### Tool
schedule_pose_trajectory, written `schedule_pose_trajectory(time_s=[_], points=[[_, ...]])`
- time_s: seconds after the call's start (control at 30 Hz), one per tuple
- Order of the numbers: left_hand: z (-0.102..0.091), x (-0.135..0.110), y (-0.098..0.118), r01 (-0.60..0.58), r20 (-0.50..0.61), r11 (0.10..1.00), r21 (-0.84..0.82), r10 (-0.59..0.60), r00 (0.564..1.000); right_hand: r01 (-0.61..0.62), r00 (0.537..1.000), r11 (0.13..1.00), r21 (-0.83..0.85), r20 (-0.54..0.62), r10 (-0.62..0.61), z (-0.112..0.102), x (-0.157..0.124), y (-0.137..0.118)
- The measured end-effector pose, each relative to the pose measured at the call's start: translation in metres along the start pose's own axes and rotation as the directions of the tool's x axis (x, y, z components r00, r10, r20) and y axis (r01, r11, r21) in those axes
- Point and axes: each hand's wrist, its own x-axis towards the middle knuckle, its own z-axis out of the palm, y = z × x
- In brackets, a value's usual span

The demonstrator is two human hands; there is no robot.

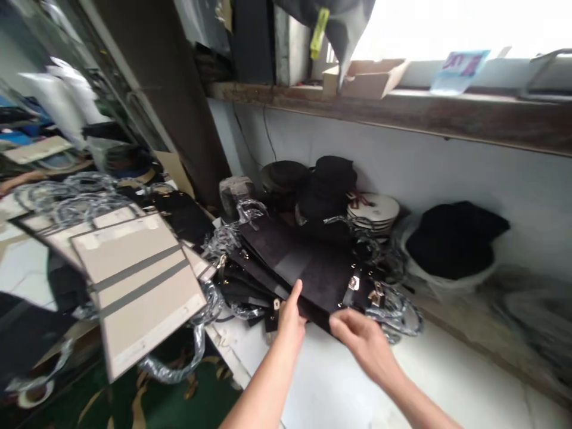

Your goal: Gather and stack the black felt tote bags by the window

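Note:
A stack of flat black bag panels [308,262] with metal clasps and plastic-wrapped chain straps lies on the white table [339,381]. My left hand [290,319] reaches to the stack's near edge, thumb up against the top panel and fingers tucked beneath it. My right hand [360,336] grips the same near edge a little to the right, fingers curled around it.
A tilted pile of beige board panels [138,280] with grey stripes sits at left. Wrapped chains [71,196] lie behind them. Black round pieces [328,185] and white discs [375,208] stand by the wall. A black bundle [451,238] rests at right. A wooden shelf [402,110] runs overhead.

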Motion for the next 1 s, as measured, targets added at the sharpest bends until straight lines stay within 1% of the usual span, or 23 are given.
schedule_pose_trajectory(time_s=[0.03, 0.07, 0.1, 0.13, 0.17, 0.2, 0.23, 0.27, 0.3, 0.33, 0.37, 0.43, 0.47, 0.5, 0.53, 0.6, 0.63, 0.73, 0.8, 0.83, 0.9, 0.97, 1.0], points=[[0.003, 0.003, 0.000, -0.011, -0.016, 1.000, -0.005, 0.010, 1.000, -0.139, 0.985, 0.979, 0.147, 0.121, 0.122, 0.012, -0.013, 0.009], [0.007, 0.006, -0.001, -0.019, -0.033, 1.000, -0.010, 0.018, 0.999, -0.304, 0.948, 0.905, 0.299, 0.187, 0.257, 0.023, -0.021, 0.019], [0.011, 0.009, -0.002, -0.026, -0.048, 1.000, -0.013, 0.025, 0.999, -0.427, 0.904, 0.785, 0.449, 0.232, 0.359, 0.033, -0.025, 0.029], [0.016, 0.011, -0.003, -0.029, -0.058, 1.000, -0.012, 0.028, 0.998, -0.493, 0.866, 0.645, 0.585, 0.256, 0.429, 0.041, -0.025, 0.038], [0.020, 0.013, -0.003, -0.026, -0.062, 1.000, -0.004, 0.026, 0.998, -0.501, 0.842, 0.511, 0.698, 0.256, 0.475, 0.046, -0.023, 0.046], [0.023, 0.015, -0.004, -0.022, -0.061, 1.000, 0.009, 0.022, 0.998, -0.471, 0.831, 0.402, 0.785, 0.243, 0.500, 0.050, -0.021, 0.053], [0.026, 0.016, -0.004, -0.026, -0.064, 0.999, 0.021, 0.027, 0.998, -0.427, 0.827, 0.323, 0.844, 0.220, 0.518, 0.053, -0.019, 0.059], [0.029, 0.016, -0.003, -0.040, -0.073, 0.999, 0.030, 0.042, 0.996, -0.385, 0.817, 0.271, 0.882, 0.189, 0.545, 0.054, -0.018, 0.064], [0.030, 0.016, -0.003, -0.062, -0.085, 0.997, 0.039, 0.065, 0.994, -0.348, 0.802, 0.246, 0.905, 0.151, 0.578, 0.053, -0.019, 0.068], [0.031, 0.016, -0.002, -0.086, -0.102, 0.995, 0.047, 0.091, 0.991, -0.312, 0.789, 0.247, 0.917, 0.105, 0.606, 0.050, -0.021, 0.072], [0.032, 0.017, -0.002, -0.107, -0.118, 0.993, 0.054, 0.113, 0.987, -0.270, 0.783, 0.267, 0.925, 0.049, 0.620, 0.046, -0.023, 0.077], [0.032, 0.018, -0.002, -0.129, -0.146, 0.989, 0.069, 0.138, 0.980, -0.178, 0.807, 0.338, 0.924, -0.060, 0.588, 0.030, -0.025, 0.085], [0.033, 0.019, -0.003, -0.134, -0.154, 0.988, 0.075, 0.144, 0.978, -0.156, 0.818, 0.373, 0.915, -0.092, 0.568, 0.021, -0.023, 0.088], [0.033, 0.020, -0.003, -0.136, -0.158, 0.987, 0.081, 0.148, 0.976, -0.154, 0.820, 0.413, 0.897, -0.117, 0.561, 0.011, -0.019, 0.089], [0.033, 0.020, -0.004, -0.139, -0.162, 0.987, 0.087, 0.151, 0.975, -0.173, 0.810, 0.456, 0.873, -0.137, 0.570, 0.002, -0.014, 0.090], [0.033, 0.020, -0.003, -0.147, -0.172, 0.984, 0.100, 0.163, 0.972, -0.232, 0.771, 0.529, 0.816, -0.178, 0.611, -0.011, -0.001, 0.088], [0.033, 0.018, -0.003, -0.152, -0.175, 0.983, 0.106, 0.169, 0.970, -0.244, 0.756, 0.545, 0.802, -0.194, 0.625, -0.013, 0.005, 0.086], [0.029, 0.005, -0.001, -0.180, -0.171, 0.978, 0.102, 0.196, 0.966, -0.217, 0.759, 0.530, 0.819, -0.200, 0.620, -0.009, 0.010, 0.080], [0.021, -0.010, -0.003, -0.200, -0.156, 0.977, 0.080, 0.210, 0.965, -0.162, 0.763, 0.542, 0.824, -0.244, 0.599, 0.001, 0.002, 0.080], [0.016, -0.018, -0.004, -0.202, -0.147, 0.977, 0.067, 0.210, 0.967, -0.128, 0.754, 0.558, 0.820, -0.285, 0.592, 0.005, -0.004, 0.081], [0.002, -0.031, -0.008, -0.193, -0.128, 0.980, 0.049, 0.198, 0.972, -0.066, 0.718, 0.581, 0.811, -0.366, 0.592, 0.010, -0.020, 0.086], [-0.013, -0.036, -0.006, -0.179, -0.118, 0.982, 0.059, 0.185, 0.976, -0.049, 0.686, 0.591, 0.805, -0.403, 0.605, 0.011, -0.033, 0.094], [-0.020, -0.035, -0.003, -0.177, -0.115, 0.981, 0.078, 0.185, 0.976, -0.056, 0.681, 0.589, 0.806, -0.401, 0.613, 0.010, -0.036, 0.097]])
